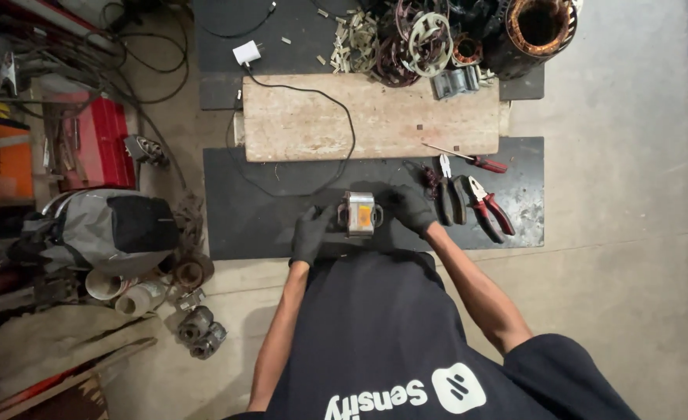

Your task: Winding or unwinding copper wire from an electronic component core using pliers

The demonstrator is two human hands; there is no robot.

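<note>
— What is in the hands?

— A small metal block with an orange label [359,214] sits on the near edge of a dark floor mat [266,222], directly in front of the person. The left hand [310,232], in a black glove, rests against the block's left side; the right hand [412,207], also gloved, presses against its right side. The block lies between the two hands, touching both.

— Are the fingers clamped on it?

— The left fingers [319,214] curl toward the block's left face and the right fingers [397,201] bend over its far right corner. Both sets are partly closed around the block, steadying it on the mat rather than lifting it; how tight the grip is cannot be told from this height.

— What lies around it?

— Just right of the right hand, a pair of black-handled pliers [449,194] and a pair of red-handled pliers [490,206] lie on the same mat. Farther off, a red-handled screwdriver [476,161] rests at the near right edge of a pale wooden board [375,117]. A black cable [336,132] runs across the board from a white plug [247,53]. At the far side, a heap of metal rings and motor parts [429,39] sits beside a copper-wound stator [540,27]. To the left, on the concrete floor, stands a red toolbox [99,140] with a grey bag [103,229] near it.
</note>
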